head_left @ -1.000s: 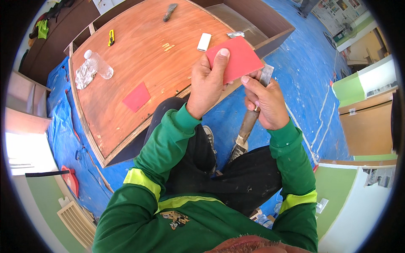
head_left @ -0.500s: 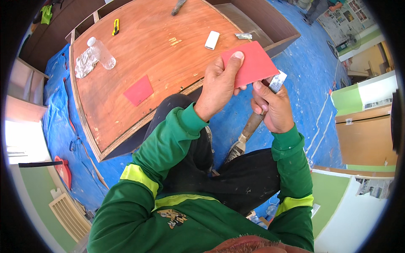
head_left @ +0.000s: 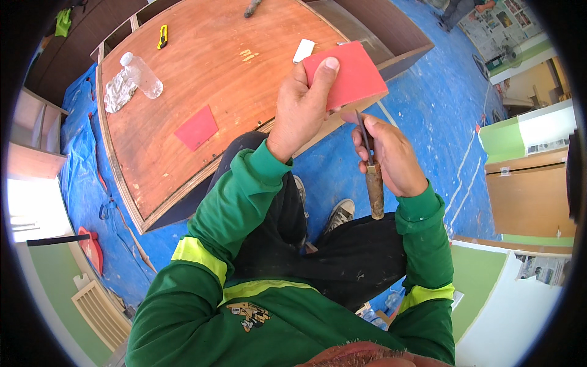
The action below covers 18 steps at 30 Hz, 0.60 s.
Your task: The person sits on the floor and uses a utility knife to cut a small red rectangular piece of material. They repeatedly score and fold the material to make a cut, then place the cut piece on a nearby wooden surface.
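Note:
My left hand [head_left: 302,101] grips a square of red sandpaper [head_left: 351,74], the thumb pressed flat on its upper face. Just below the sheet's lower right edge is my right hand [head_left: 391,150], its fingers closed around the blade of a putty knife [head_left: 374,189]. That blade stands almost edge-on, and the worn wooden handle points down toward my knee. The knife and the held sheet look slightly apart. Another red sandpaper piece [head_left: 197,128] lies flat on the wooden panel [head_left: 183,79] to the left.
On the panel lie a clear plastic bottle [head_left: 145,78], a crumpled white cloth [head_left: 119,93], a yellow cutter knife [head_left: 162,37], a white block-shaped object [head_left: 304,51] and a worn tool handle [head_left: 251,7]. Blue sheeting [head_left: 428,116] covers the floor. Another person [head_left: 458,11] is at the far right.
The sandpaper in my left hand has moved left and up, away from the knife. My right hand has turned the putty knife from slanted to nearly upright, blade edge-on.

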### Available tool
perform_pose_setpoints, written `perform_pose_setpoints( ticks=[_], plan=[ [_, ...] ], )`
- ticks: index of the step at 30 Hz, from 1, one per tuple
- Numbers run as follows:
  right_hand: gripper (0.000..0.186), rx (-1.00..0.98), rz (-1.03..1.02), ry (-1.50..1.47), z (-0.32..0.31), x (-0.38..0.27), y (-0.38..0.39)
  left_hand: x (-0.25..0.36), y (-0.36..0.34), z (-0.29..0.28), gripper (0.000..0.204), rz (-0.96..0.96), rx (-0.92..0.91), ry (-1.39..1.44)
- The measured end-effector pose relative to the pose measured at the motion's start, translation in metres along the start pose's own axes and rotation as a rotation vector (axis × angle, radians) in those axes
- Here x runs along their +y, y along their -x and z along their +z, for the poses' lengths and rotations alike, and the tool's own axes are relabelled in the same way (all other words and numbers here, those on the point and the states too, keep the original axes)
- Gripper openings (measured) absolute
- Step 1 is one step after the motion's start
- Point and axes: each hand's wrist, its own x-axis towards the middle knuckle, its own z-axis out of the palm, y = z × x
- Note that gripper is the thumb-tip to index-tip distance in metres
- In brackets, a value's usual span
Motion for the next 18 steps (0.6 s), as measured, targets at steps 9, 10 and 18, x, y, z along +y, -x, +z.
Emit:
perform_pose_setpoints(
  ticks=[9, 10, 18],
  plan=[
    [0.053, -0.048, -0.112, 0.069, -0.0008, -0.0014, 0.0035, 0.0012, 0.0008, -0.0012, 0.038, 0.003, -0.055, -0.031],
    [0.053, -0.043, -0.117, 0.061, -0.0009, -0.0018, 0.0039, 0.0011, 0.0007, -0.0009, 0.038, -0.002, -0.055, -0.031],
    [0.05, -0.011, -0.124, 0.034, 0.0018, -0.0021, 0.0093, -0.0016, 0.0066, 0.0007, 0.039, -0.019, -0.043, -0.025]
  ],
)
